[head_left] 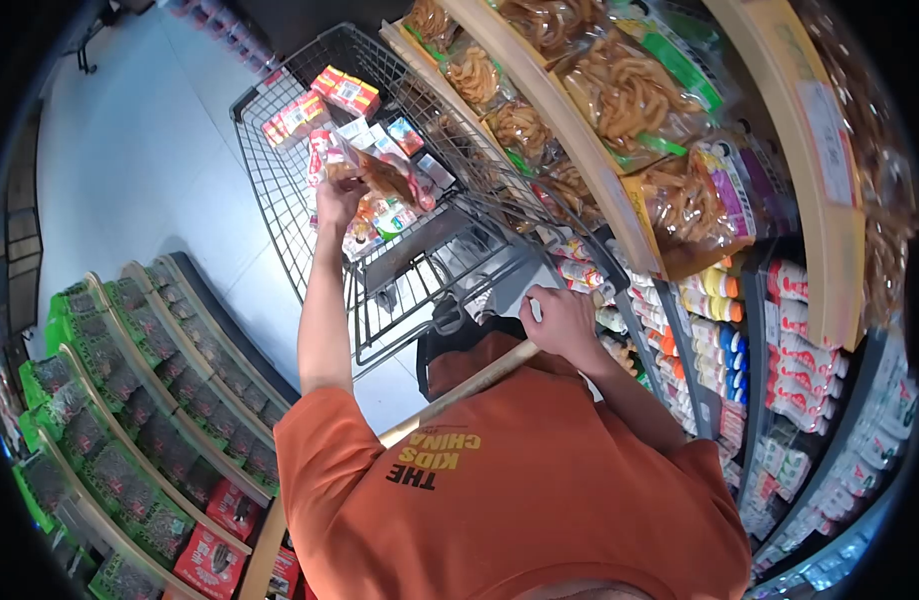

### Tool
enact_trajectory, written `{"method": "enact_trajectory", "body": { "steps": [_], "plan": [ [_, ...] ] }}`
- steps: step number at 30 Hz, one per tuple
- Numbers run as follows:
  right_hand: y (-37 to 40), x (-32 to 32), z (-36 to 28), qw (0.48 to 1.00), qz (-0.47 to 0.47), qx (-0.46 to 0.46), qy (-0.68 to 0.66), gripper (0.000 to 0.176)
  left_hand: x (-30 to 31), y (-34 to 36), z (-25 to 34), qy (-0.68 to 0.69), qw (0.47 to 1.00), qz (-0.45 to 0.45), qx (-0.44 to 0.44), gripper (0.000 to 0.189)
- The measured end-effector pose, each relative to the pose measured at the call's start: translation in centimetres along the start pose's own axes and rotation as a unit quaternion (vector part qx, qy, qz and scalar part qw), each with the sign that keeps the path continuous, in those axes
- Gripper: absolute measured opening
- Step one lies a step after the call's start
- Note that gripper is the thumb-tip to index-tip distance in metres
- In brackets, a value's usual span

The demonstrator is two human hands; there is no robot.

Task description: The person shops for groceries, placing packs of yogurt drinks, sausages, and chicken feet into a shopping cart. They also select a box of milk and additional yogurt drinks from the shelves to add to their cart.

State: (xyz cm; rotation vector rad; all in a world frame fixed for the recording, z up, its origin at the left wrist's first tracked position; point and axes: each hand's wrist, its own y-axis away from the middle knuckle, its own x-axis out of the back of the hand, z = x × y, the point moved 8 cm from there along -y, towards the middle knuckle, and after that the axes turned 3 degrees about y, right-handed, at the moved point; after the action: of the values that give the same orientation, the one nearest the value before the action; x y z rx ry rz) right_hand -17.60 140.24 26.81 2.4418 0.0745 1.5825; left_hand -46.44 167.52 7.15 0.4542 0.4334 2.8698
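Observation:
Over the shopping cart, my left hand pinches a clear plastic snack bag with brown contents. The bag is tilted above the pile of groceries in the wire basket. Red and yellow boxes lie at the far end, among white, red and blue packs. My right hand is curled over the cart's light-coloured handle bar, close to its right end. The bar crosses in front of my orange shirt.
Shelves on the right hold bagged brown snacks, with rows of small bottles below. At the left, a tiered rack carries green packs and red boxes. Pale floor stretches beyond it.

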Motion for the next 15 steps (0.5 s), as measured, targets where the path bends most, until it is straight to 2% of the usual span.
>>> {"method": "enact_trajectory", "body": {
  "steps": [2, 5, 6, 8, 9, 10, 11, 12, 15],
  "plan": [
    [0.1, -0.2, 0.4, 1.000, -0.024, -0.011, 0.006, 0.021, -1.4, 3.5, 10.2, 0.005, 0.998, -0.050, -0.041, 0.025],
    [0.4, 0.0, 0.6, 1.000, 0.002, 0.009, 0.016, 0.021, -1.8, 8.3, 21.2, -0.014, 0.984, -0.132, -0.120, 0.025],
    [0.6, -0.3, 1.0, 1.000, 0.011, 0.007, -0.010, 0.024, -1.6, 10.8, 25.6, -0.040, 0.978, -0.152, -0.133, 0.026],
    [0.8, 0.6, 1.4, 0.987, 0.049, 0.002, -0.156, 0.026, -1.0, 15.7, 32.8, -0.053, 0.961, -0.198, -0.186, 0.027],
    [0.7, 1.1, 1.8, 0.972, 0.066, 0.001, -0.226, 0.028, -0.8, 18.0, 35.5, -0.038, 0.947, -0.224, -0.226, 0.026],
    [0.3, 2.1, 2.4, 0.944, 0.079, 0.014, -0.319, 0.043, -0.8, 20.3, 38.5, -0.032, 0.924, -0.252, -0.286, 0.025],
    [0.3, 5.3, 2.0, 0.940, 0.154, 0.060, -0.299, 0.051, -1.0, 22.6, 40.9, -0.025, 0.896, -0.280, -0.344, 0.025],
    [0.6, 9.0, 1.6, 0.928, 0.231, 0.102, -0.273, 0.059, -1.1, 24.1, 42.3, -0.018, 0.883, -0.298, -0.362, 0.025],
    [1.1, 14.5, 2.7, 0.885, 0.264, 0.112, -0.366, 0.066, -3.5, 26.6, 44.3, 0.012, 0.850, -0.361, -0.384, 0.026]
  ]
}}
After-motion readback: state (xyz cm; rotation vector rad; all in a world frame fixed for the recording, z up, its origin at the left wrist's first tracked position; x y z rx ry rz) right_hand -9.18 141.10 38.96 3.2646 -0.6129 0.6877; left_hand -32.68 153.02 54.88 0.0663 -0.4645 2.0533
